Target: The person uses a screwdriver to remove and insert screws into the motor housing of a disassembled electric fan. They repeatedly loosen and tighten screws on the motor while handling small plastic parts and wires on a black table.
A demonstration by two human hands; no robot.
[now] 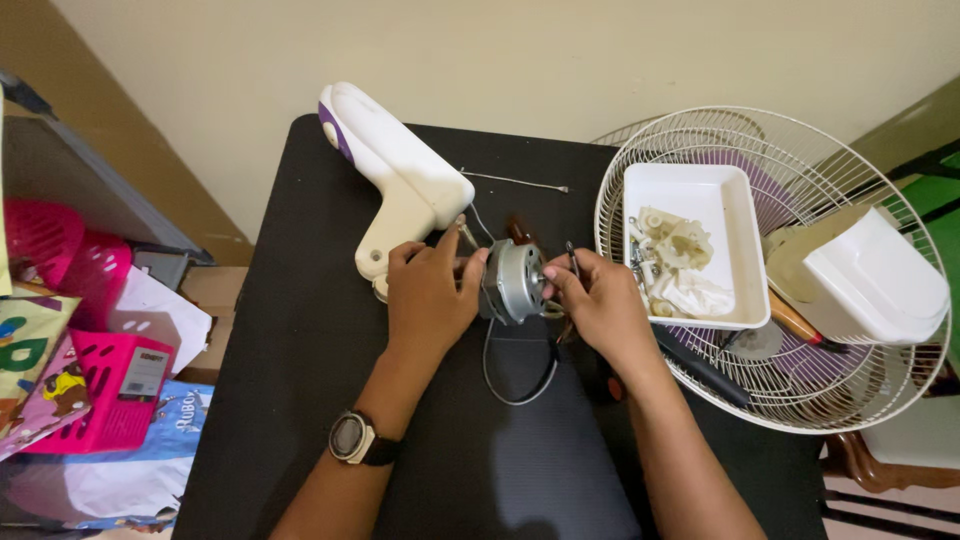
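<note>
A small silver electric motor (513,281) sits above the middle of a black table (300,330), held between both hands. My left hand (430,295) grips its left side, with a watch on that wrist. My right hand (597,300) pinches the motor's right end, where a thin metal part sticks up. A dark cable (515,385) loops from the motor toward me. Just behind my left hand lies a white and purple fan housing (395,170).
A white wire fan guard (770,270) lies at the right, holding a white tray (735,250) of small plastic parts, a white cover (870,275) and hand tools. A thin wire (515,182) lies at the back. Pink baskets (100,370) and papers sit left of the table.
</note>
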